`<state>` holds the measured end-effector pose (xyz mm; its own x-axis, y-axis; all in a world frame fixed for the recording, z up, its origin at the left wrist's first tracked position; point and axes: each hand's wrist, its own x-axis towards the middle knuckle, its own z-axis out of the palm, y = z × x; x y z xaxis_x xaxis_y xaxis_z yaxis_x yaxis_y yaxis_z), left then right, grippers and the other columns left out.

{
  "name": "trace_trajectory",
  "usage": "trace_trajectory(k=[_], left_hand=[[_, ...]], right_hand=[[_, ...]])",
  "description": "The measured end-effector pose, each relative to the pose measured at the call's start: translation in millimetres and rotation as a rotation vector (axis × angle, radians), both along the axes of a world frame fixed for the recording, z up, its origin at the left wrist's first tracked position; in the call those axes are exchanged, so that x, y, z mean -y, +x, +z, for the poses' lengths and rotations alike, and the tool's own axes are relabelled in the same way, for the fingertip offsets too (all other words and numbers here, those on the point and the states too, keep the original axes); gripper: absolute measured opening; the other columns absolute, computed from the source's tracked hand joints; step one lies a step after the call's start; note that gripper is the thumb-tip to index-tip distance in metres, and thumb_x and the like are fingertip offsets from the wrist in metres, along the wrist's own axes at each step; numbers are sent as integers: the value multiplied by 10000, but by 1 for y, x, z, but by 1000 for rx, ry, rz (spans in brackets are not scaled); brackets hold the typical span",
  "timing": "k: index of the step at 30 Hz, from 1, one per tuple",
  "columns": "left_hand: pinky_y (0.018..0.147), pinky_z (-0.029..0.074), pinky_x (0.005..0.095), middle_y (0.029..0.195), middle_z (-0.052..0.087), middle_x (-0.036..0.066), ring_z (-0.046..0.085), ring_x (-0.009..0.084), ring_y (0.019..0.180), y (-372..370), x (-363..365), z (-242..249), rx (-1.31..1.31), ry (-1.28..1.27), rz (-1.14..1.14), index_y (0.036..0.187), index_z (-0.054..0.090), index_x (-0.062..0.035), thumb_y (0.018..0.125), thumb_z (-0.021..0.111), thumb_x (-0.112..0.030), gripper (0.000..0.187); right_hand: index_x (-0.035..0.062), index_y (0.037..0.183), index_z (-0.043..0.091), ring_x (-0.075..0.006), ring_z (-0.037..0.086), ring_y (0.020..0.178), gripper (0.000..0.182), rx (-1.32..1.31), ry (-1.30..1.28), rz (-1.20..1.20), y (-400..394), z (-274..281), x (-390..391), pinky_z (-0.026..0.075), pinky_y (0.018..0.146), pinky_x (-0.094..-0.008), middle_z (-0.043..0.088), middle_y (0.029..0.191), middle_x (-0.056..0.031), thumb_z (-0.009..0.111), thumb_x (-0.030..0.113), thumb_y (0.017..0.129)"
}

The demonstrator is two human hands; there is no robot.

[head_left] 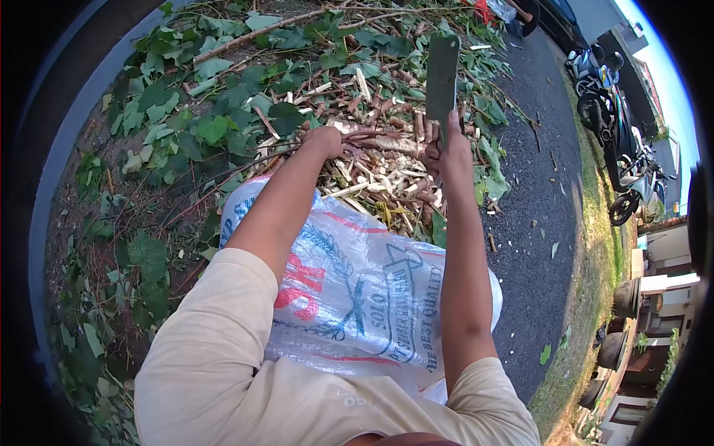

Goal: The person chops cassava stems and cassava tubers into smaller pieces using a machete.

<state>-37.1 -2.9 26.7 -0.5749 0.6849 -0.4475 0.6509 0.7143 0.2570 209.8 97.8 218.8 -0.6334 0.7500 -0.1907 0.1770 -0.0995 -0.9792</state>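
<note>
My right hand (457, 154) is wrapped round the handle of a cleaver (442, 74), its broad dark blade pointing up and away from me. Closed over a few thin brown branches (364, 137), my left hand (325, 141) rests at the near side of the chopped wood. The branches lie across a thick piece of log (387, 146). Short cut sticks and pale chips (383, 178) are heaped around it. Over my lap spreads a white woven sack (349, 260) with red and blue print.
Leafy cut branches (212, 130) cover the ground on the left and far side. An asphalt road (547, 186) runs along the right, with parked motorcycles (621, 149) beyond the grass. At the top right, part of a person (528, 18) shows near a red bag (483, 10).
</note>
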Motion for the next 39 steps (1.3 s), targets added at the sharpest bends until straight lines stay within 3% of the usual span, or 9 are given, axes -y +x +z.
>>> trace_trajectory(k=[5, 8, 12, 16, 19, 28, 32, 36, 39], left_hand=[[1066, 546, 464, 1382, 705, 152, 682, 325, 1268, 6, 0, 4, -18, 29, 92, 1274, 763, -102, 854, 743, -459, 552], [1072, 543, 459, 1354, 716, 160, 689, 333, 1249, 5, 2, -1, -28, 40, 47, 1268, 760, -76, 858, 720, -563, 638], [1070, 535, 466, 1281, 726, 236, 697, 374, 1208, 8, 17, 3, -84, 168, -16, 1206, 766, -30, 834, 654, -735, 805], [1090, 516, 472, 1312, 712, 234, 686, 355, 1231, 15, 21, 24, 3, 88, -7, 1214, 761, 9, 909, 457, -873, 981], [1101, 500, 489, 1301, 704, 267, 674, 399, 1233, 13, 20, 6, -94, 240, 53, 1192, 756, 32, 984, 316, -832, 992], [1016, 544, 517, 1216, 731, 212, 700, 382, 1164, 6, 5, -16, -139, 71, -82, 1390, 664, -66, 1129, 280, -571, 687], [1009, 558, 497, 1227, 745, 186, 717, 347, 1140, 3, 9, -26, -230, 121, -145, 1186, 765, -47, 1092, 197, -689, 863], [1013, 551, 495, 1247, 746, 168, 713, 341, 1162, 15, 6, -21, -224, 154, -40, 1219, 758, -58, 1101, 232, -663, 811], [1033, 540, 483, 1258, 743, 185, 700, 341, 1199, 16, 16, -22, -197, 155, 51, 1195, 773, -47, 1107, 223, -643, 816]], right_hand=[[63, 887, 513, -57, 367, 518, 578, -650, 473, -53, -18, 86, 34, 286, 484, -235, 415, 631, 34, 390, 571, 1134], [72, 901, 526, -76, 411, 549, 646, -594, 778, -112, -33, -24, 16, 310, 504, -235, 480, 689, -8, 357, 661, 1103], [-125, 1309, 648, -367, 609, 1108, 937, 545, 518, 217, 7, -242, -45, 429, 1105, -458, 706, 1080, -306, 271, 705, 1093], [103, 784, 487, -152, 423, 465, 700, 355, 6, 169, 2, -198, -33, 389, 432, -330, 459, 622, -3, 413, 749, 1043], [132, 827, 460, -113, 359, 446, 639, 233, -705, 119, -5, -161, -50, 321, 417, -287, 402, 608, 24, 449, 735, 1036], [49, 921, 530, -74, 402, 525, 699, -543, 366, 20, -17, 91, 18, 277, 467, -246, 470, 670, -21, 382, 715, 1073], [42, 911, 532, -60, 440, 553, 745, -751, 544, -123, -36, -5, 12, 294, 487, -228, 503, 689, -7, 305, 732, 1076], [-141, 1037, 715, -546, 645, 1076, 923, 552, 452, 169, -7, -248, -23, 458, 1000, -563, 692, 1008, -392, 295, 678, 1093], [-63, 812, 651, -343, 705, 673, 898, 531, 340, 226, -13, -187, -16, 548, 661, -477, 642, 690, -236, 310, 726, 1073]])
